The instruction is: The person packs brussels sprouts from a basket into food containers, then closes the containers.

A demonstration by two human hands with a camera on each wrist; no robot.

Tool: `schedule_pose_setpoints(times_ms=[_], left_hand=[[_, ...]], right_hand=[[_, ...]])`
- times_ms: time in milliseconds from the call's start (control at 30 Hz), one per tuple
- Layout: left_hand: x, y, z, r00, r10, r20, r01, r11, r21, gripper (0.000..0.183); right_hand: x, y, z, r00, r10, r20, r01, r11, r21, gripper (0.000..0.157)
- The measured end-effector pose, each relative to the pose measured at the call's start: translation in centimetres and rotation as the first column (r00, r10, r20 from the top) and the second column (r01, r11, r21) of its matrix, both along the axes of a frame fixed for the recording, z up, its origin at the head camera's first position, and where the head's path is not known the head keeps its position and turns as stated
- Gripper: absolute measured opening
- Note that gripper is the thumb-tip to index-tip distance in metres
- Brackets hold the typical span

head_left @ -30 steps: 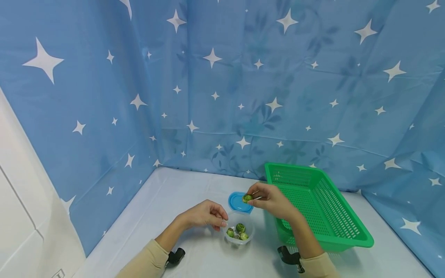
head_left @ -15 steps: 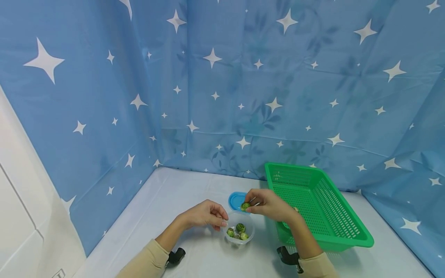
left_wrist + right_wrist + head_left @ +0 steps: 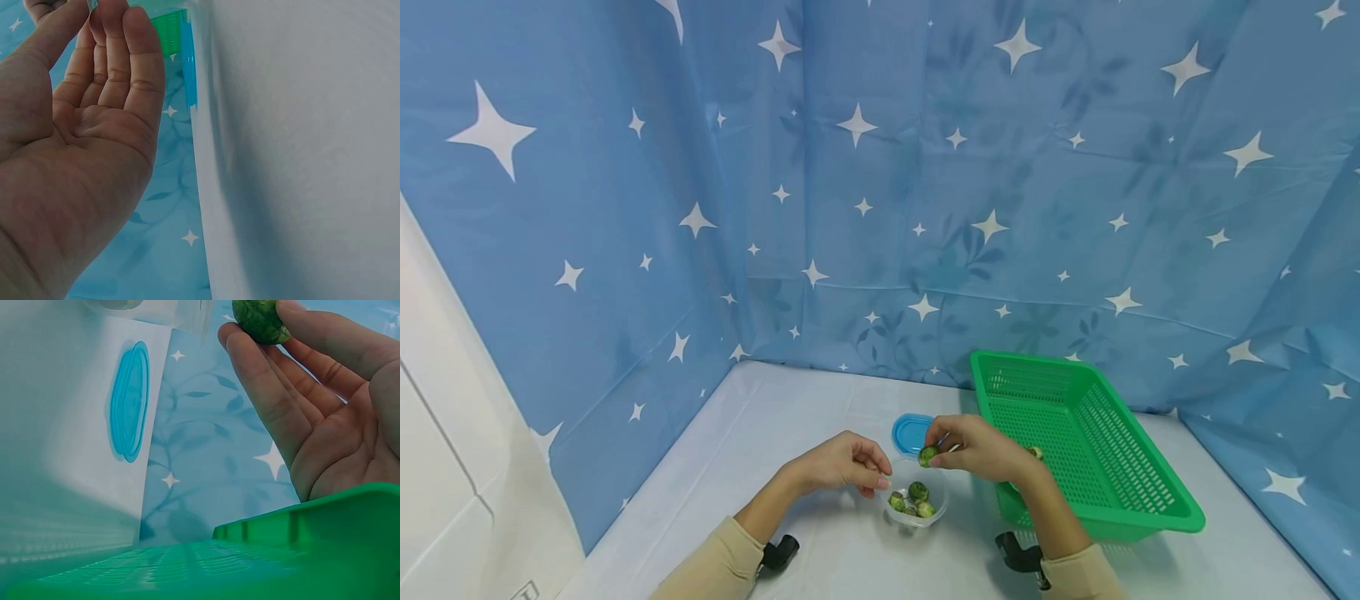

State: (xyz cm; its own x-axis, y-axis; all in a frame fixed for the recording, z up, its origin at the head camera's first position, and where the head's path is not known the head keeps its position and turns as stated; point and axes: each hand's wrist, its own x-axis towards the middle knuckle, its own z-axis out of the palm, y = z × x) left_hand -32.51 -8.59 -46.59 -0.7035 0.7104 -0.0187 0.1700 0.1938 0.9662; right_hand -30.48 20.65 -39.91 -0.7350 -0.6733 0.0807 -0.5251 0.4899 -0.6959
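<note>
A Brussels sprout [image 3: 927,456] is pinched between the thumb and fingertips of my right hand [image 3: 976,447], over the far rim of a clear plastic container [image 3: 943,502]. In the right wrist view the green sprout [image 3: 259,320] shows at the fingertips. My left hand [image 3: 844,463] pinches the container's left rim; the left wrist view shows the thumb and fingers of that hand [image 3: 100,119] coming together at the top edge. Several Brussels sprouts [image 3: 918,492] lie in the container.
A blue lid [image 3: 911,433] lies on the white table [image 3: 820,550] behind the container. To the right stands a green perforated basket [image 3: 1138,527], with a sprout [image 3: 1036,452] partly hidden behind my right wrist. A blue star-patterned curtain [image 3: 880,167] hangs behind.
My right hand has moved down and slightly left with the Brussels sprout, from over the blue lid to the container's far rim. The left hand has stayed in place.
</note>
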Motion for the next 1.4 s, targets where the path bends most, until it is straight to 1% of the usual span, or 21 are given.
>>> schedule_pose_setpoints(times_ms=[333,767,1000,1200,1400], left_hand=[[0.0,0.0,-0.1,1.0,0.008,0.001,-0.008,1.0,-0.003,0.031],[-0.1,0.0,-0.2,1.0,-0.014,-0.003,0.014,1.0,0.0,0.033],[-0.1,0.1,-0.1,1.0,-0.001,-0.013,0.001,1.0,-0.008,0.029],[0.0,0.0,0.1,1.0,0.0,-0.016,0.0,1.0,-0.004,0.028],[0.0,0.0,0.0,1.0,-0.006,-0.014,0.006,1.0,-0.005,0.029]], right_hand=[[0.0,-0.1,0.0,1.0,0.003,0.002,-0.003,0.999,0.034,0.013],[0.2,-0.7,-0.1,1.0,0.018,0.004,-0.018,0.996,0.082,0.013],[0.1,-1.0,-0.3,0.999,0.038,0.003,-0.038,0.997,0.063,0.015],[0.2,-1.2,-0.5,0.999,0.028,0.017,-0.029,0.999,0.044,0.014],[0.2,-1.3,-0.5,1.0,0.026,-0.007,-0.026,0.999,0.048,0.01]])
